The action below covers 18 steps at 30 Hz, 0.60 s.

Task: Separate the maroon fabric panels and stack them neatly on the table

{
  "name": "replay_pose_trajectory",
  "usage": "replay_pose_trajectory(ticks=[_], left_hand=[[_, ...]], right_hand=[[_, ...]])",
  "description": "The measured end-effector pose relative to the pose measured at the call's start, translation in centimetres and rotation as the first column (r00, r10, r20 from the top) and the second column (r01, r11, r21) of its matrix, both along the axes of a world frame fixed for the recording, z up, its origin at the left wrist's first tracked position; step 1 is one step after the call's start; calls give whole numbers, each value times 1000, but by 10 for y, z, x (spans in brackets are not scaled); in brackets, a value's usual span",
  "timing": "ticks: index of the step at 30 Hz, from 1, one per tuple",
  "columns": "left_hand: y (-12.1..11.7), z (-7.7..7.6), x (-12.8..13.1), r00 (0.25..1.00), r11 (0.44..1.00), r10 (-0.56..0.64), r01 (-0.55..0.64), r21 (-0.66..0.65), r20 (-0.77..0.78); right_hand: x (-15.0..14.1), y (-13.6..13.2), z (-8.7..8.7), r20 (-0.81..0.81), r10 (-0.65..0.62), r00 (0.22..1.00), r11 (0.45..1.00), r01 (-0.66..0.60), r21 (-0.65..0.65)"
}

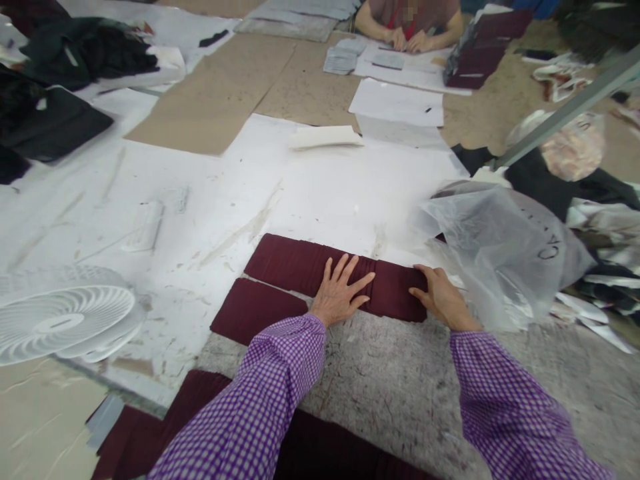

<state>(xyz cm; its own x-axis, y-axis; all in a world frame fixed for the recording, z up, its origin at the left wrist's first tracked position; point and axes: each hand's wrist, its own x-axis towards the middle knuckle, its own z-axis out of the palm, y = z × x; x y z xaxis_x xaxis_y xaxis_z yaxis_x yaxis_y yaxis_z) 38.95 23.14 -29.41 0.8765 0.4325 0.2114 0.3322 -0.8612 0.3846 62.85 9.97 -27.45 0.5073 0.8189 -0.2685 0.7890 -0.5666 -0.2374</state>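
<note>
A row of overlapping maroon fabric pieces (295, 261) lies across the grey worn board (380, 367) in front of me. My left hand (341, 292) rests on the row with its fingers spread flat. At the row's right end, my right hand (440, 293) pinches the edge of the last fabric piece (400, 287) between thumb and fingers. Another maroon piece (255, 308) lies just below the row, to the left of my left wrist. More maroon fabric (340, 447) is near the bottom, partly hidden by my left sleeve.
A white fan (70, 320) stands at left. Right of my hands sits a clear plastic bag (505, 247), with a metal bar (565, 110) slanting behind it. Dark garments (85, 53) are piled at far left. Across the table, a person (407, 27) works beside a maroon stack (485, 50).
</note>
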Motion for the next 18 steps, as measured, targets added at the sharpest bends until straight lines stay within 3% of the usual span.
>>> replay_pose_trajectory(ticks=[8,15,18], left_hand=[[-1,-2,-1,994,994,-106,107,12,-31],[1,-3,-2,993,994,-109,109,-3,-39],[2,-4,-2,993,994,-111,111,-7,-42]], right_hand=[[22,22,6,-133,33,991,985,-54,-161],[27,35,16,-273,22,962,980,-75,-185],[23,40,17,-255,-14,967,985,-30,-168]])
